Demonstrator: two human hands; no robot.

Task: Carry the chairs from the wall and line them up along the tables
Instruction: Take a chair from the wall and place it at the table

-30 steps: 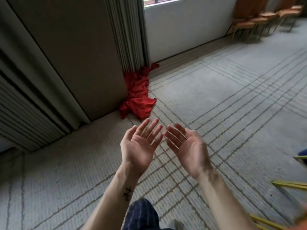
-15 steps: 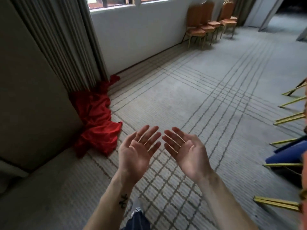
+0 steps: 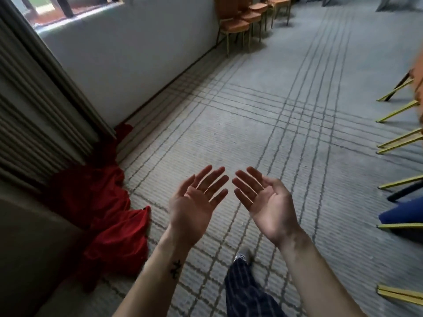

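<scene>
Both hands are empty and held out palm-up in front of the body, the left hand point(image 3: 194, 202) and right hand point(image 3: 265, 202) side by side with fingers straight and slightly spread, fingertips near each other but not touching. The chairs point(image 3: 238, 24), orange-seated with thin metal legs, stand at the top of the view in a row against the pale wall point(image 3: 137, 53), well apart from the hands across a stretch of lined grey carpet point(image 3: 251, 124). From the hands they lie straight ahead; the row's long axis runs along the wall and recedes up and to the right, so its nearest end chair is the one first met. Neither hand is clearly nearer, though the left is on the wall side. A striped trouser leg point(image 3: 247, 291) is stepping forward between the forearms, which suggests a walk toward the row with no lift begun. A red cloth point(image 3: 109, 225) lies heaped at the foot of a pleated curtain point(image 3: 34, 99) on the left, just beside the path. Along the right edge several yellow legs point(image 3: 398, 143) slant into view, probably other chairs; no tables show, so where the line goes cannot be told.
</scene>
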